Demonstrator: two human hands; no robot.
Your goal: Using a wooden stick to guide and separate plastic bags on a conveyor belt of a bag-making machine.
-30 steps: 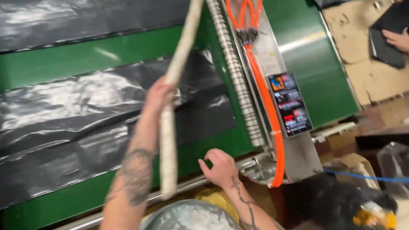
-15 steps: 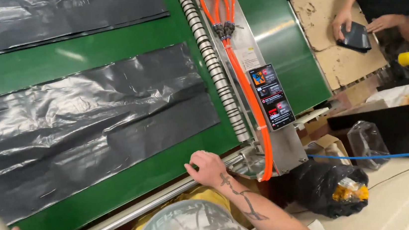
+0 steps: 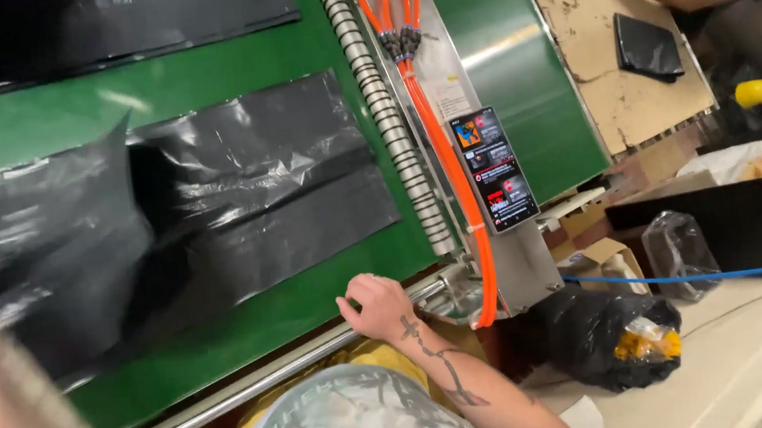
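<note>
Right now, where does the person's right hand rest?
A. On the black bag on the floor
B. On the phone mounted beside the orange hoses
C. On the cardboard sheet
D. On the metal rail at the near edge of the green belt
D: the right hand sits on the metal rail at the near edge of the green belt, apart from the phone.

Orange hoses (image 3: 434,134) run down the centre of the frame beside a ribbed roller (image 3: 386,120). A phone (image 3: 492,169) with a lit screen leans just right of them. At the upper right, a dark flat pouch (image 3: 648,45) lies on a worn cardboard sheet (image 3: 617,98). Lower right, a knotted black bag (image 3: 598,337) sits under a blue cable (image 3: 685,279), near a clear plastic bag (image 3: 679,246). A yellow object (image 3: 755,92) shows at the right edge.
</note>
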